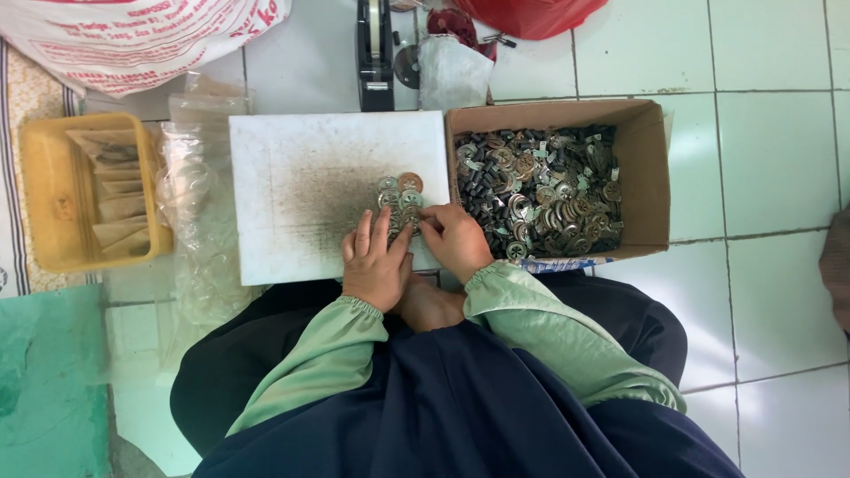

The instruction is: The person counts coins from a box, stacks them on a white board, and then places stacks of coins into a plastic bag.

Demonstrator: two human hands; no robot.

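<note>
Fingers (400, 232) half-hiding metal discs (400, 193)

Yellow tray (53, 208) beside clear bags (199, 221), perhaps plastic.

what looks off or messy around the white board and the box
Little stands out. The white board has a dark, sooty smudge across its middle, worn rather than spilled. The buttons under the left hand and right hand sit together in a small cluster, and the cardboard box holds its heap inside.
</note>
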